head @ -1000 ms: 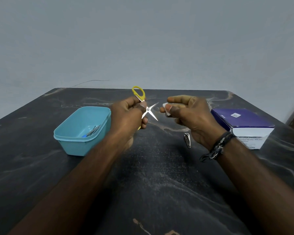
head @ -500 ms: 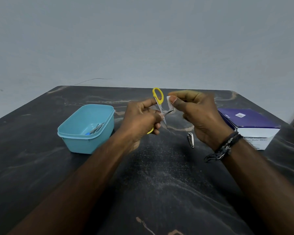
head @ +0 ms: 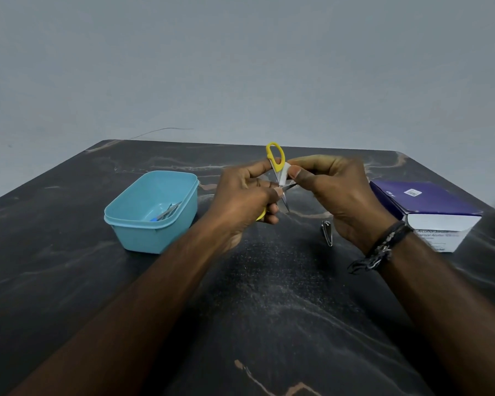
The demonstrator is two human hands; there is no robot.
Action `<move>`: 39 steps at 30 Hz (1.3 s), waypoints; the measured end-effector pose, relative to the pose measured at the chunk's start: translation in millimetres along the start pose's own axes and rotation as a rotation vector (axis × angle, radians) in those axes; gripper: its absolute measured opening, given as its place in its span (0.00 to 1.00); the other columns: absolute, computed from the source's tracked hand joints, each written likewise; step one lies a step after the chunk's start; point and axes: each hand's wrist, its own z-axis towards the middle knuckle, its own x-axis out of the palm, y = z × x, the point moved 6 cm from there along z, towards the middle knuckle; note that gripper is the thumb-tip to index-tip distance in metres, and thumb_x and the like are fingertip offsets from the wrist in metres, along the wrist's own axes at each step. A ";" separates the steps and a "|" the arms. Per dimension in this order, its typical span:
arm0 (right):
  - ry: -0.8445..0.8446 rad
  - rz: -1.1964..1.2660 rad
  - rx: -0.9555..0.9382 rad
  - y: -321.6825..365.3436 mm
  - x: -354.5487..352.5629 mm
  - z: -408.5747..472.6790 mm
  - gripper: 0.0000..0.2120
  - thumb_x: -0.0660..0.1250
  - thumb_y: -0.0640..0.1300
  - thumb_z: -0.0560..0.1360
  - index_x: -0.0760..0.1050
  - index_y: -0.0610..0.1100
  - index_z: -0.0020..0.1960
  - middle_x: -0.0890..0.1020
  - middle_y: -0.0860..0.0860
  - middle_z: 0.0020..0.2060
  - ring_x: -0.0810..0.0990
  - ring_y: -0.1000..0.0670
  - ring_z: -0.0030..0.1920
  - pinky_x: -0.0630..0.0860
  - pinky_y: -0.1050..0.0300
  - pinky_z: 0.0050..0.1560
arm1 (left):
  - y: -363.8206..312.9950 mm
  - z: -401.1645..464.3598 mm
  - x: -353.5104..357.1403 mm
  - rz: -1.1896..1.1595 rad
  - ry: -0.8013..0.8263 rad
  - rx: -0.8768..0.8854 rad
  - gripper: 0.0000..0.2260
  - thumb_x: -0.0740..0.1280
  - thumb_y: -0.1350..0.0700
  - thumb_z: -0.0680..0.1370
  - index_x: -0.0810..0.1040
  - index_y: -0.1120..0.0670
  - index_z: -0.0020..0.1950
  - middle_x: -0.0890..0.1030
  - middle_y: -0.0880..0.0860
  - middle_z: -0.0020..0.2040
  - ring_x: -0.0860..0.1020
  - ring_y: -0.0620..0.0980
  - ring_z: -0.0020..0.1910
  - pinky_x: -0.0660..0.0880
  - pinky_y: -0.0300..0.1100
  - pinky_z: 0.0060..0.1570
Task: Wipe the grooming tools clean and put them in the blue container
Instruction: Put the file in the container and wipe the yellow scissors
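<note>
Comparing with before, I see little change — left hand [head: 242, 192] grips scissors [head: 277, 170], right hand [head: 335, 192] pinches wipe [head: 284, 175] against them, right of the blue container [head: 152, 235].

Yellow-handled scissors [head: 277, 170] in left hand [head: 240, 195], white wipe [head: 285, 174] in right hand [head: 337, 192].

Scissors [head: 275, 155] in my left hand [head: 242, 195]: yellow handles, silver blades. Wipe [head: 285, 174] white. Container [head: 155, 215] mid-left, light blue. Box [head: 423, 207] at right, purple w/ white side. Table [head: 269, 310] black, tan veins.
</note>
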 end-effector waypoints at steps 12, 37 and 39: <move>0.096 0.035 0.126 -5.8 10.4 -2.7 0.23 0.76 0.34 0.69 0.75 0.34 0.62 0.87 0.45 0.42 0.85 0.54 0.39 0.75 0.68 0.37 | 5.7 0.0 0.8 0.029 0.044 -0.026 0.25 0.68 0.70 0.74 0.74 0.55 0.70 0.82 0.68 0.48 0.76 0.45 0.26 0.78 0.42 0.29; 0.016 0.133 0.191 -8.0 6.1 -3.9 0.12 0.76 0.39 0.69 0.82 0.39 0.52 0.85 0.47 0.40 0.81 0.60 0.32 0.71 0.72 0.27 | 5.1 -3.1 3.7 0.063 0.056 -0.037 0.27 0.69 0.70 0.74 0.72 0.55 0.72 0.79 0.46 0.28 0.75 0.43 0.25 0.76 0.41 0.27; 0.030 0.123 0.192 -7.6 6.2 -3.8 0.11 0.76 0.39 0.69 0.82 0.39 0.51 0.85 0.46 0.41 0.81 0.60 0.32 0.71 0.72 0.27 | 4.5 -3.8 4.3 0.061 0.057 -0.035 0.27 0.69 0.70 0.75 0.72 0.55 0.72 0.79 0.46 0.28 0.75 0.43 0.25 0.77 0.41 0.27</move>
